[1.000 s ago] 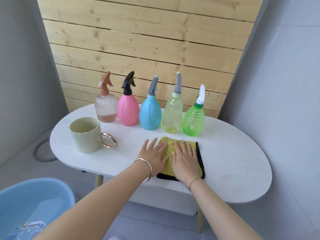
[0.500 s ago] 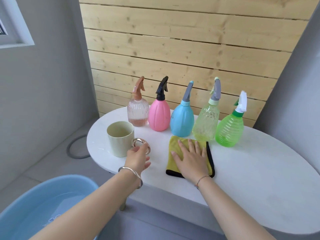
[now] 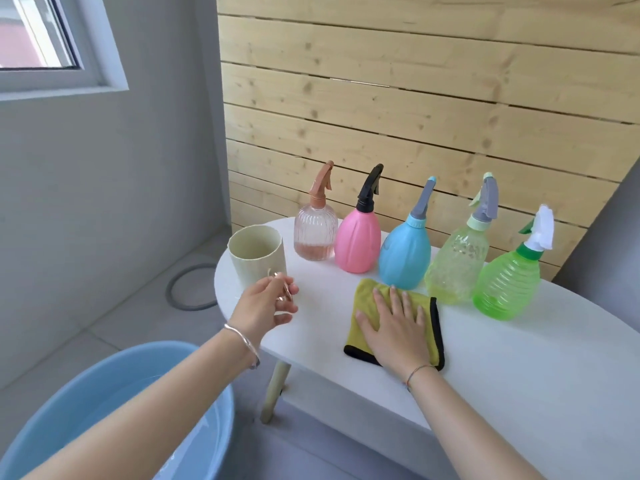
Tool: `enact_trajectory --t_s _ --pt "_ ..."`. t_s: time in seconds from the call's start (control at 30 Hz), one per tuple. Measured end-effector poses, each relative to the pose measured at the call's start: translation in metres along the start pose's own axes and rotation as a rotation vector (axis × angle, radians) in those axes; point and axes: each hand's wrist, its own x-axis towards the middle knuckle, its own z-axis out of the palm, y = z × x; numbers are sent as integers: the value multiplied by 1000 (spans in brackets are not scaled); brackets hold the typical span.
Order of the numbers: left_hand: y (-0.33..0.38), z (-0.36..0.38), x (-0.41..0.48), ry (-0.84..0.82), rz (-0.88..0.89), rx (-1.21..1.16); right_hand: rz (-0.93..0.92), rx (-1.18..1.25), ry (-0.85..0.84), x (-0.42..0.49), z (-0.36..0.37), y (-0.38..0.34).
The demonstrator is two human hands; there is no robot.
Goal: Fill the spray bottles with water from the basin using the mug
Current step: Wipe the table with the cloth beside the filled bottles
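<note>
So, L hand (image 3: 266,303) pinches cream mug (image 3: 255,259), gold handle (image 3: 286,292).

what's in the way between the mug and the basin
Nothing visible. The left hand grips the mug by its handle at the left end of the table; the basin sits on the floor below, toward the person. Only the table's edge and open floor lie between. The bottles and cloth stand off to the right.

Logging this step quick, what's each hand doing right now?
Left hand: gripping the mug by its ring handle.
Right hand: open, flat on the yellow cloth.
</note>
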Motion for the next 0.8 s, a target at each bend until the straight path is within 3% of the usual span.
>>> enact_trajectory --t_s 0.23,0.53,0.8 --pt "13 -87 3 136 -20 75 -89 21 -39 19 15 -74" --pt "16 -139 18 100 -39 59 -304 26 -87 35 37 -178" --pt "19 -178 42 112 -17 98 -346 63 -90 83 51 -231"
